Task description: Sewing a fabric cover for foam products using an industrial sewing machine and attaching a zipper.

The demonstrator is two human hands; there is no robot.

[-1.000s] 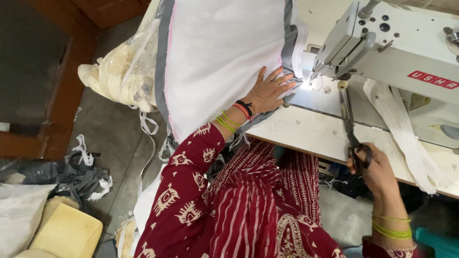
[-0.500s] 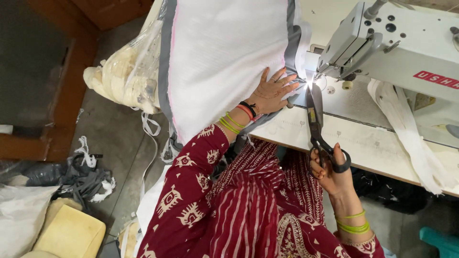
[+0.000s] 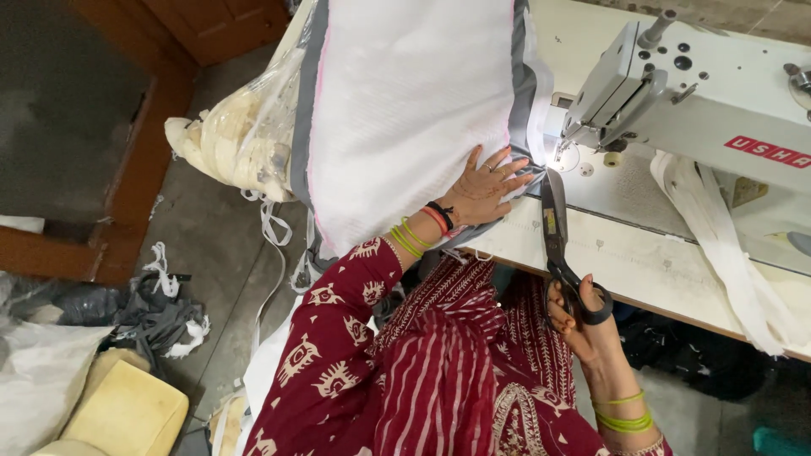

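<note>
- Since half a second back, the right hand point(image 3: 583, 317) has brought the scissors point(image 3: 557, 245) up so the blade tips now lie close to the left hand, near the lit needle area; a second back they hung off the worktop's near edge.
- Right fingers point(image 3: 586, 291) are hooked through the black handle loops, gripping them; the blades look closed, pointing away from the person along the worktop point(image 3: 642, 262).
- Left hand point(image 3: 488, 186) lies flat, fingers spread wide, pressing the near corner of the white fabric piece point(image 3: 405, 110) with its grey border; it grips nothing.
- That fabric piece covers the left part of the pale worktop and overhangs its near edge.
- Just right of it stands the white sewing machine point(image 3: 701, 101), its lamp lighting the bed beneath the needle.
- White strips of cloth point(image 3: 726, 253) trail from under the machine over the worktop's near edge.
- Down on the grey floor point(image 3: 211, 245) at the left: grey and white scraps point(image 3: 160, 312), a yellowish cushion point(image 3: 127, 414), and loose white straps.
- A clear plastic bag of cream-coloured material point(image 3: 232, 143) hangs beside the fabric piece.
- Farthest off, brown wooden framing point(image 3: 144, 169) edges the floor.
</note>
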